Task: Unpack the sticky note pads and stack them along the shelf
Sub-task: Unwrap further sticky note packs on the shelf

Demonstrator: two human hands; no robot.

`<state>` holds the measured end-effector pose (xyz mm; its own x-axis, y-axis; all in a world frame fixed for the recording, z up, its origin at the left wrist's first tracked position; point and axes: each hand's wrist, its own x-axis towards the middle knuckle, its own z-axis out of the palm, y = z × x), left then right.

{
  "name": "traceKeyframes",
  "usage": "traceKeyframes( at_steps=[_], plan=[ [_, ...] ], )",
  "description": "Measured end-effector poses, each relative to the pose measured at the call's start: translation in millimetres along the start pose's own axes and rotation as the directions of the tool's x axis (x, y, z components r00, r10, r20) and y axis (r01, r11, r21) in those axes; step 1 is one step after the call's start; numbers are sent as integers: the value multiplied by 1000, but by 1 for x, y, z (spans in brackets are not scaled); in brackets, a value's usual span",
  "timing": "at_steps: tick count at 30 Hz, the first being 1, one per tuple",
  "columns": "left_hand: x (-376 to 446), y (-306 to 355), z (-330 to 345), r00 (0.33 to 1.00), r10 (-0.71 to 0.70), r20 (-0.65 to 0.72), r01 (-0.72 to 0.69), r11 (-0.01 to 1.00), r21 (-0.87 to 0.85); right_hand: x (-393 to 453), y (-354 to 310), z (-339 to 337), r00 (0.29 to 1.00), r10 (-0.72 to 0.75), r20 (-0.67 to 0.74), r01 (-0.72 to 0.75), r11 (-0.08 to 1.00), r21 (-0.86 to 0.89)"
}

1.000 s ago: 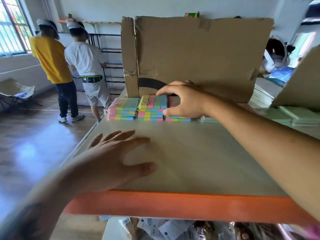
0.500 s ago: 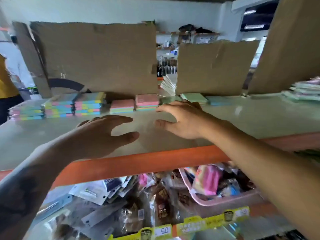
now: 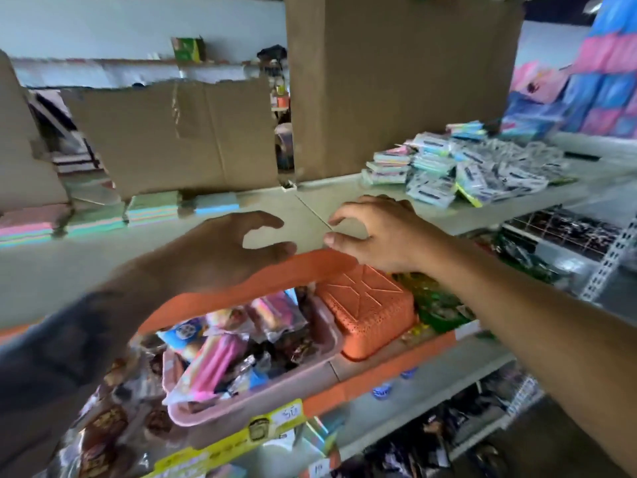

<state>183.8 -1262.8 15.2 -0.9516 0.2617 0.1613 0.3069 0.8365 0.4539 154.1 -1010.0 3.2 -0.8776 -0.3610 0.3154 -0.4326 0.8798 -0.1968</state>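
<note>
— Fingers first?
— Left hand (image 3: 220,250): thumb and fingers bent into a loose C, wide gap between, gripping nothing. Right hand (image 3: 375,232): same loose curl, thumb below, fingertips (image 3: 339,219) above, nothing pinched. Facing each other, tips close but apart.

— Over what?
— Over the front of the pale shelf (image 3: 69,267), above its orange front rail (image 3: 241,291). Contact with the board: hard to tell through the blur.

— Sticky note pads?
— Unpacked pads (image 3: 151,210) lined up along the shelf's back edge, left of the hands: pink stack at far left, green-and-pastel stacks next, a blue-topped stack at the row's right end. Still-wrapped packs (image 3: 448,167) heaped in a loose pile on the shelf to the right, beyond the right hand, well apart from the row.

— Behind them?
— Low cardboard sheet (image 3: 172,136) standing upright behind the row, torn along the top. Tall cardboard box (image 3: 396,81) beside it, just left of the wrapped pile.

— Further out?
— Lower tier: pink plastic basket (image 3: 241,401) full of wrapped goods, orange perforated basket (image 3: 372,305) turned over just to its right. Yellow price strip (image 3: 241,439) on the rail below. Blue and pink packages (image 3: 603,81) stacked at far right.
</note>
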Motion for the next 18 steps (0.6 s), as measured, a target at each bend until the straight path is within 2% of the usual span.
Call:
traceKeyframes(
  at_steps=[4,12,18],
  plan=[
    [53,49,24,997,19,73,-22,999,40,-12,68,-16,998,62,-23,-61,998,22],
    [182,123,78,972,194,129,-211,968,135,-5,182,-62,976,203,-77,-209,975,-80],
    [257,158,122,972,209,110,-224,964,143,22,245,-94,957,290,4,-289,955,-73]
  ],
)
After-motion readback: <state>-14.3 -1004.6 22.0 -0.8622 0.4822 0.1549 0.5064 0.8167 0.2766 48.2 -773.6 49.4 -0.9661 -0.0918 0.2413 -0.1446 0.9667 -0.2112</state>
